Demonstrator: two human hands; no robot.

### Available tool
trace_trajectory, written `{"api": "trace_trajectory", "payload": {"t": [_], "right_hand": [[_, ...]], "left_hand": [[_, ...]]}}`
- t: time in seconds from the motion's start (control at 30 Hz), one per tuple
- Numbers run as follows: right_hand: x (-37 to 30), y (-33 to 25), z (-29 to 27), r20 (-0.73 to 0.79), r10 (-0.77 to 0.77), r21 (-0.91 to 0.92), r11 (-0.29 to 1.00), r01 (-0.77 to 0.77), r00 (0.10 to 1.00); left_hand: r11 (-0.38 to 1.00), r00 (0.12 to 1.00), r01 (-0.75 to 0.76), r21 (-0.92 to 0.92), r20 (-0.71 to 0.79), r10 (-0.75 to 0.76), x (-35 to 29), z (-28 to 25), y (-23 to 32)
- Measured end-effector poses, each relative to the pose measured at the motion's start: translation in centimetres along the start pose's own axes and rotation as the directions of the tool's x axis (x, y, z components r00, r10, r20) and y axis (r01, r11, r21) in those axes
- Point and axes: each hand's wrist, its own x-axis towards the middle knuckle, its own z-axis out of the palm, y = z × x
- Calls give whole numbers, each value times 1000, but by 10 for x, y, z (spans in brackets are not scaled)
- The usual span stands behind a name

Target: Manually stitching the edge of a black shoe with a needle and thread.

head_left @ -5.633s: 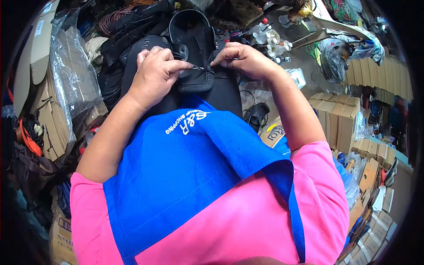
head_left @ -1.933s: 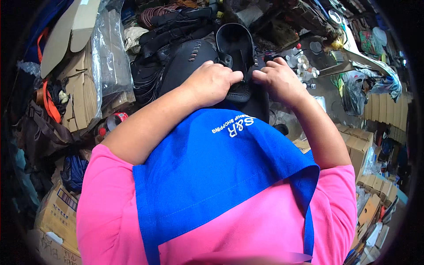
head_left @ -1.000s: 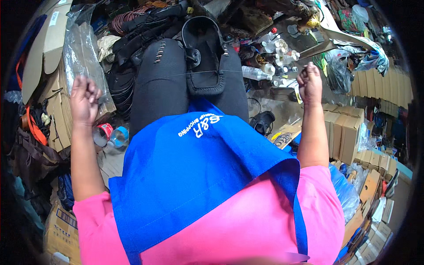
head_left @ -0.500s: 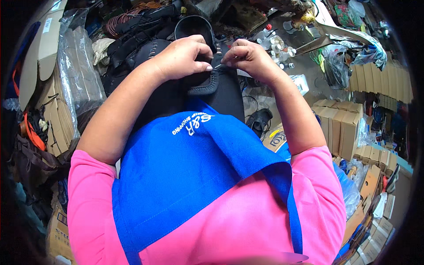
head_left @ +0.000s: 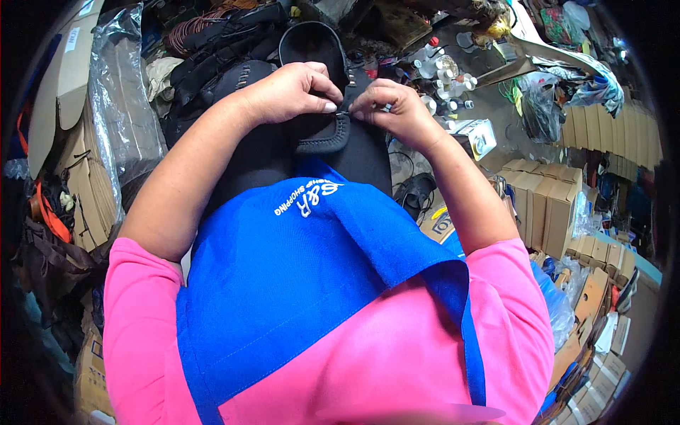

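Note:
Across my lap lies a black, shoe-like piece (head_left: 324, 140), with a rounded opening at its far end and thick stitches along its right edge and near end. My left hand (head_left: 296, 92) is bent over it, thumb and forefinger pinching at its right edge. Close beside, my right hand (head_left: 393, 106) has its thumb and fingertips pressed together near the same edge. Between the two hands' fingertips is a thin, light, needle-like thing (head_left: 342, 112), too small to make out surely. Another black piece with light stitches (head_left: 244, 76) lies left of my left wrist.
Black bags and coiled cable (head_left: 195, 35) are heaped at the far left, beside plastic-wrapped cardboard (head_left: 131, 106). Several clear bottles (head_left: 446, 74) stand beyond my right hand, near a white-labelled can (head_left: 476, 138). Stacked cardboard boxes (head_left: 542, 205) stand at the right.
My right hand has moved slightly left and down, its fingertips now nearer my left thumb. The thin light thing shows less than before. My left hand stays at the piece's edge.

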Motion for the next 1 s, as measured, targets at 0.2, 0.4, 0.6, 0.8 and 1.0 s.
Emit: {"api": "trace_trajectory", "payload": {"t": [0.2, 0.4, 0.6, 0.8, 1.0], "right_hand": [[-8, -17, 0, -41, -69, -269, 962, 56, 997], [6, -47, -11, 184, -122, -598, 774, 210, 975], [22, -64, 8, 293, -101, -764, 573, 297, 951], [15, -63, -4, 211, -17, -646, 748, 153, 977], [16, -46, 19, 78, 39, -552, 834, 10, 996]], "left_hand": [[995, 986, 5, 99, 163, -21, -1, -6, 11], [981, 980, -31, 191, 197, -7, -1, -6, 11], [927, 992, -120, 355, 11, 124, -3, 0, 6], [959, 999, -53, 277, 1, 55, 2, -4, 1], [955, 998, -68, 289, 3, 70, 4, -2, 1]]}}
